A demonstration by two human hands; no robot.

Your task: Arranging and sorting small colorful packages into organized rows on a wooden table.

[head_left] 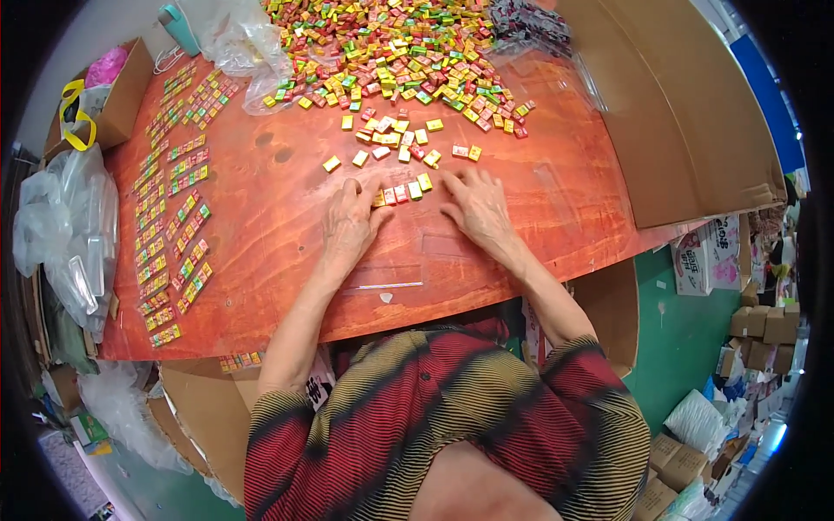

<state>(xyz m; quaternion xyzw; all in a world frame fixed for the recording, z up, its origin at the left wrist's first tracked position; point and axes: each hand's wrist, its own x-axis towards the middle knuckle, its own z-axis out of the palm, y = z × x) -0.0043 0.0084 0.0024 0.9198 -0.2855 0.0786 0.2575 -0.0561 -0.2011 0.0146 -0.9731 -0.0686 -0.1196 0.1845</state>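
Note:
A short row of small red and yellow boxes point(401, 194) lies on the orange-red wooden table point(486, 273) between my hands. At its left end, my left hand point(350, 217) has thumb and index finger apart around the end box, apparently touching it. My right hand point(479, 208) rests just right of the row, fingers spread with nothing between them. The last yellow box point(424, 181) sits slightly askew near its fingertips. Just beyond the hands, loose boxes point(400, 137) are scattered, and farther back rises a large heap of them point(382, 52).
Blocks of lined-up boxes point(152, 234) cover the table's left side. A large cardboard carton point(678, 113) stands at the right. Clear plastic bags point(239, 48) lie at the back left. A carton with a yellow strap point(126, 100) and more plastic point(74, 234) are beyond the left edge.

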